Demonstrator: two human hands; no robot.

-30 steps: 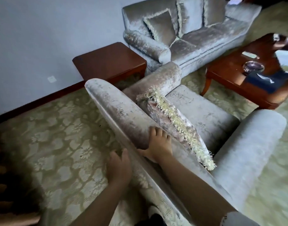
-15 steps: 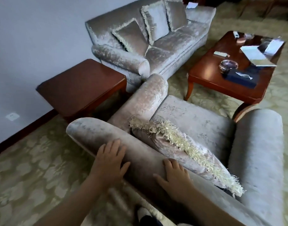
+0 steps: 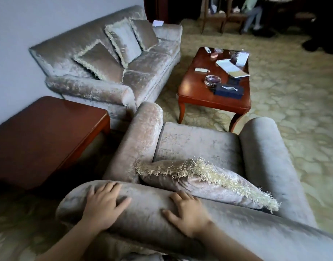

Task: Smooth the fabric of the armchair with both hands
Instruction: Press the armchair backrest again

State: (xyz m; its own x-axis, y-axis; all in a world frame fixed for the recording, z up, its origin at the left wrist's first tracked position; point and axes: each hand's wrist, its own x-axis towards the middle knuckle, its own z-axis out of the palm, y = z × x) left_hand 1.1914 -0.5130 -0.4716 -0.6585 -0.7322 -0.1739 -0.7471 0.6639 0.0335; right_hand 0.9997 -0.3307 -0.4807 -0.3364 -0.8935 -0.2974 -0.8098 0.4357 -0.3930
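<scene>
With both palms flat and fingers spread, gripping nothing, on the back roll of the armchair [image 3: 199,144] at 6 o'clock, a rightward sweep by the right hand [image 3: 187,213] could nudge the fringed cushion [image 3: 199,182] askew, while the left hand [image 3: 103,204] has climbed onto the roll since earlier.

- No readable text, labels, brands, numbers or signs anywhere.
- Papers [image 3: 230,67] and a dark box [image 3: 229,90] on the tabletop [image 3: 195,91] are too blurred to read.
</scene>
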